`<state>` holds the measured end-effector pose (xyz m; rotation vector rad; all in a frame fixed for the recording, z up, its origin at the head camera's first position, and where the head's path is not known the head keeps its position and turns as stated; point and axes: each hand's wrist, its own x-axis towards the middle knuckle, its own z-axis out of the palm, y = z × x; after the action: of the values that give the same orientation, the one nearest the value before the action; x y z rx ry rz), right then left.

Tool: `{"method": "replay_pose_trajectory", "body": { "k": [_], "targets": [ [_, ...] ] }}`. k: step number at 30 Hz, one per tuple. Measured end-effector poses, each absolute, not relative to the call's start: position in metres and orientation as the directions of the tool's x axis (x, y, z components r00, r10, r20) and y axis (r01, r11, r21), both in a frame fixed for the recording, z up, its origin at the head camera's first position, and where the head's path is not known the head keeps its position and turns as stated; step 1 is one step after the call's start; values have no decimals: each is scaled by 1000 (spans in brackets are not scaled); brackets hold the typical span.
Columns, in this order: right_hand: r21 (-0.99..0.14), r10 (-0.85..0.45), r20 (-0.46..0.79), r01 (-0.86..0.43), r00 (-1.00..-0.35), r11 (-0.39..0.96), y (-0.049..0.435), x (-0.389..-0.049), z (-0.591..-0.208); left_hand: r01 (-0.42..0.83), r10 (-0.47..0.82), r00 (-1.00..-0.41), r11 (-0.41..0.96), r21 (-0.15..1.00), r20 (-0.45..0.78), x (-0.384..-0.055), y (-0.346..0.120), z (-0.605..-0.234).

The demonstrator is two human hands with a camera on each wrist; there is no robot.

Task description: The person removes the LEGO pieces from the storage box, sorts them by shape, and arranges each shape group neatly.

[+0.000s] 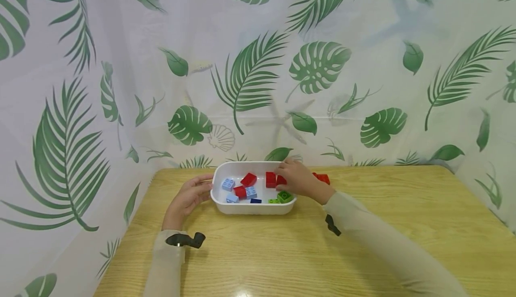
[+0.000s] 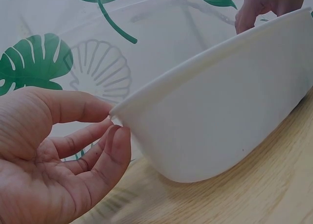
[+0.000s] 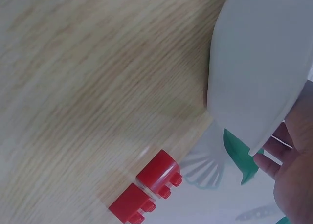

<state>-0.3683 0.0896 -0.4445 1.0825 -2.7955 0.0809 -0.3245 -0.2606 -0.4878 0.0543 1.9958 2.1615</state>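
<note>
A white plastic tub (image 1: 254, 209) stands on the wooden table, with several toy building bricks inside. My left hand (image 1: 192, 195) is at its left end, and in the left wrist view the thumb and fingertips (image 2: 120, 136) pinch the rim. Over the right end reaches my right hand (image 1: 297, 178), its fingers down inside the tub. Beside those fingers lie a red brick (image 1: 270, 180) and another red brick (image 1: 281, 180), partly covered by the hand. The right fingertips are hidden by the tub wall in the right wrist view, so I cannot tell whether they grip a brick.
Light blue bricks (image 1: 228, 184), a red curved brick (image 1: 239, 192), a dark blue brick (image 1: 255, 201) and green bricks (image 1: 284, 196) lie in the tub. Two red bricks (image 3: 159, 172) sit on the table outside its right end. A leaf-patterned curtain (image 1: 258, 64) hangs behind the table (image 1: 258, 252).
</note>
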Motion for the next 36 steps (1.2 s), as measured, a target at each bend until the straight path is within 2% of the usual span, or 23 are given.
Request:
{"method": "replay_pose_trajectory", "body": {
  "k": [10, 17, 27, 36],
  "targets": [
    [119, -641, 43, -633, -766, 765, 82, -369, -445, -134, 162, -979, -67, 989, -122, -323, -257, -485],
    [143, -620, 1, -614, -785, 777, 78, -369, -444, -129, 165, -979, -53, 990, -119, -322, -259, -485],
    [-2, -630, 42, -631, -775, 776, 80, -371, -445, -127, 167, -979, -67, 990, -114, -323, -260, -488],
    [-61, -629, 93, -635, -771, 770, 81, -368, -445, -128, 174, -978, -72, 989, -114, -325, -261, -490]
  ]
}}
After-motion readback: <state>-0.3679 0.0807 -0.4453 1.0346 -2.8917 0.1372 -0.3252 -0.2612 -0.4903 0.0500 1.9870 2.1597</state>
